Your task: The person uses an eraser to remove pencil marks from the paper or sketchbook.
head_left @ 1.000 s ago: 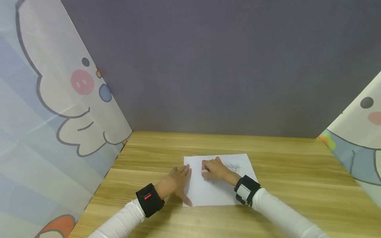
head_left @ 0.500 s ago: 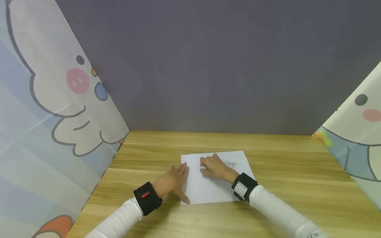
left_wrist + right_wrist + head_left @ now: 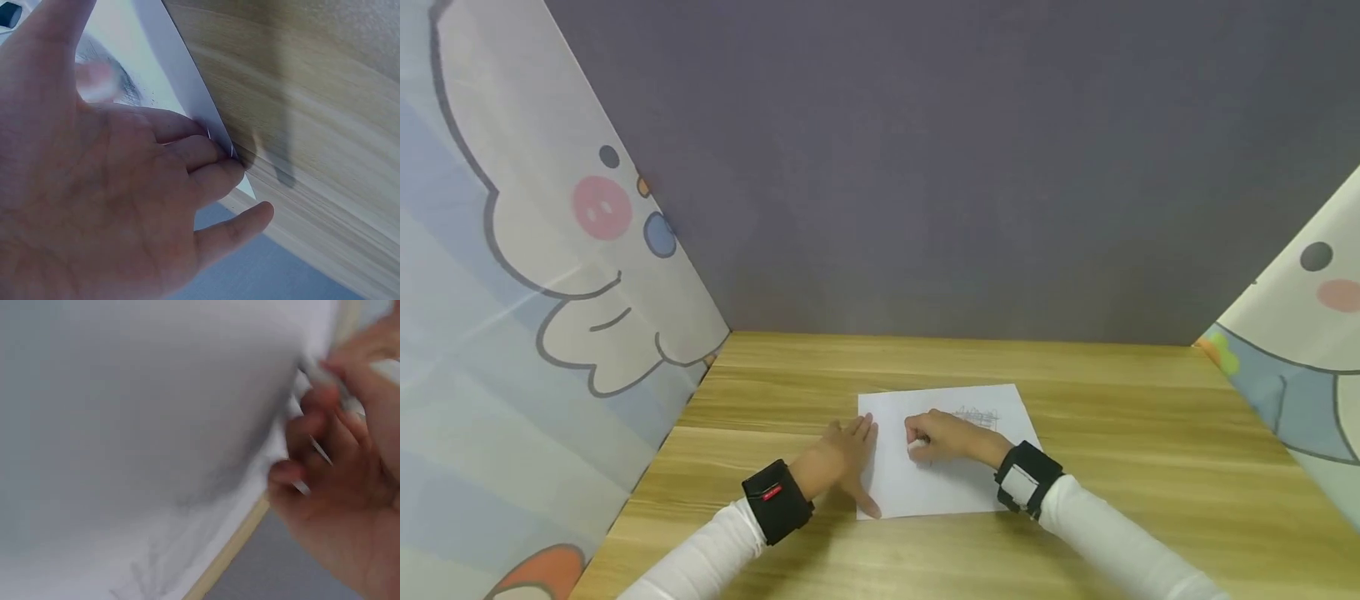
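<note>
right grip [image 3: 943,437] pinching stick [image 3: 324,376], partly hiding scribbles [image 3: 981,416]; left grip [image 3: 850,455] spread on paper [image 3: 943,493] (grey wall [image 3: 880,167] beyond)

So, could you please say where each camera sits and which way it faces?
Head: on the head, facing forward and down at white paper; left hand, right hand, white sleeves show.
Left wrist: worn there, facing that palm and the paper's edge.
Right wrist: worn there, facing that hand's fingers and drawing tool.
Head and right wrist share grey scribbles.

Your head camera looks down toward the far edge of the counter [image 3: 1135,450]; nearer wrist views share the paper [image 3: 940,493].
</note>
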A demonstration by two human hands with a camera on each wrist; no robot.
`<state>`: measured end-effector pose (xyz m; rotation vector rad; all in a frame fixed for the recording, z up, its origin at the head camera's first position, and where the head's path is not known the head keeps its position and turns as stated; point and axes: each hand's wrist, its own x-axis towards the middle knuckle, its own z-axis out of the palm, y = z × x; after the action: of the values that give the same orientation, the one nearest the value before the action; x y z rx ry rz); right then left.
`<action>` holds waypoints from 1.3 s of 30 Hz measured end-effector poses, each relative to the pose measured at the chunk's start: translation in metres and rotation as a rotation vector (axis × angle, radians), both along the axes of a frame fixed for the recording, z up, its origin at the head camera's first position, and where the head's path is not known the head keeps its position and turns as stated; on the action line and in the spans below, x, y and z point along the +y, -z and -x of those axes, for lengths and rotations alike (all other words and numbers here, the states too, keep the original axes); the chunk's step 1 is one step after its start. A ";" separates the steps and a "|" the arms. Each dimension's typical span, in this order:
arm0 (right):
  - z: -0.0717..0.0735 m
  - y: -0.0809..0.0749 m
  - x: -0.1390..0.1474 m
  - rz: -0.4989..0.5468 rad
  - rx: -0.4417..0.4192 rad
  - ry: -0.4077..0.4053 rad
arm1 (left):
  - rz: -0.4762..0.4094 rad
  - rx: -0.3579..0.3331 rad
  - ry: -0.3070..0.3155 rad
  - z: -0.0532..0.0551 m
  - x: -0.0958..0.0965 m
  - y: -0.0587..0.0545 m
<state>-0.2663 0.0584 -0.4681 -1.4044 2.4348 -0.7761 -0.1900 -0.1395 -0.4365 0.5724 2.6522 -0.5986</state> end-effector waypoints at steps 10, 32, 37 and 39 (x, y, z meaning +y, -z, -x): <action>0.002 -0.001 0.007 -0.022 0.060 -0.007 | -0.036 -0.017 -0.012 0.000 0.001 0.001; -0.010 -0.001 -0.001 -0.198 0.535 0.059 | -0.143 -0.045 -0.030 -0.002 -0.003 0.001; -0.012 -0.007 -0.001 -0.211 0.568 0.028 | -0.112 -0.021 0.009 -0.002 0.000 -0.002; -0.010 -0.006 -0.005 -0.190 0.606 0.041 | -0.097 -0.006 0.037 -0.001 -0.001 -0.002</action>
<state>-0.2564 0.0532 -0.4622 -1.7010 2.8771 -0.1124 -0.1887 -0.1407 -0.4347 0.6513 2.6816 -0.4802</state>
